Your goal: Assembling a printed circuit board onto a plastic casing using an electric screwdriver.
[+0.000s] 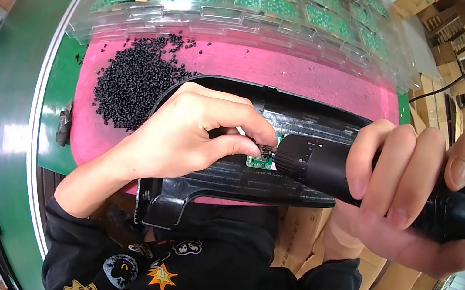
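Observation:
In my right hand (403, 173) is a black power screwdriver (327, 166), lying nearly level, with its nose pointing left. My fingers wrap round its body. Its tip is over a small green circuit board (254, 162), which sits inside a long black plastic housing (226, 184). My left hand (198, 130) comes in from the left with thumb and forefinger pinched together at the screwdriver's tip, above the board. What is between those fingertips is too small to make out. The housing rests open side up across the pink mat (318, 76).
Just left of the housing lies a heap of small black screws (138, 83), with several strays around it. Stacked clear plastic trays (222, 23) of green circuit boards stand along the back. A dark lump (64, 124) sits at the mat's left edge. Cardboard boxes (378, 286) are at the lower right.

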Tool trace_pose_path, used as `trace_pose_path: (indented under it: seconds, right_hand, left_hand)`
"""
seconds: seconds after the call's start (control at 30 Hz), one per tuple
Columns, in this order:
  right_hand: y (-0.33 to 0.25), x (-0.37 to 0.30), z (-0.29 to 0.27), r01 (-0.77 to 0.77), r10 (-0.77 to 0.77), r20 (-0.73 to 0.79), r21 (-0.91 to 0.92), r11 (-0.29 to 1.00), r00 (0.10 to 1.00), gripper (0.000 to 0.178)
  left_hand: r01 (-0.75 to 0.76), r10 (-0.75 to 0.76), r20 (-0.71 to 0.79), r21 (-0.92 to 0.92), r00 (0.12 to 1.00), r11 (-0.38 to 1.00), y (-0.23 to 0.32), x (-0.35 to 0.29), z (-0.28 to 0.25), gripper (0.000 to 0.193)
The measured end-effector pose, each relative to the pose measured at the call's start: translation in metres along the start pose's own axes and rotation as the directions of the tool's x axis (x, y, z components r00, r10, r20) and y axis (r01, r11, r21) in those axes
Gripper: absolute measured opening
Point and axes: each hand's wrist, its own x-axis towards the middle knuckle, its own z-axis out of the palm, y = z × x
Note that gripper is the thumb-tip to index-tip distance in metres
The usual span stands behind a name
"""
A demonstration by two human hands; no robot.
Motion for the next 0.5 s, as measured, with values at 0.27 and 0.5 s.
trace_pose_path:
  seconds: [0.27, 0.5]
  right_hand:
    - [0.011, 0.004, 0.008, -0.056, 0.054, -0.027, -0.098, 0.994, 0.998, 0.055]
    - [0.023, 0.004, 0.008, -0.126, 0.114, -0.07, -0.186, 0.974, 0.991, 0.059]
  left_hand:
    - [-0.101, 0.11, -0.05, 0.151, 0.993, 0.983, -0.004, -0.001, 0.005, 0.018]
    - [-0.177, 0.206, -0.001, 0.511, 0.979, 0.841, 0.001, -0.005, 0.002, 0.017]
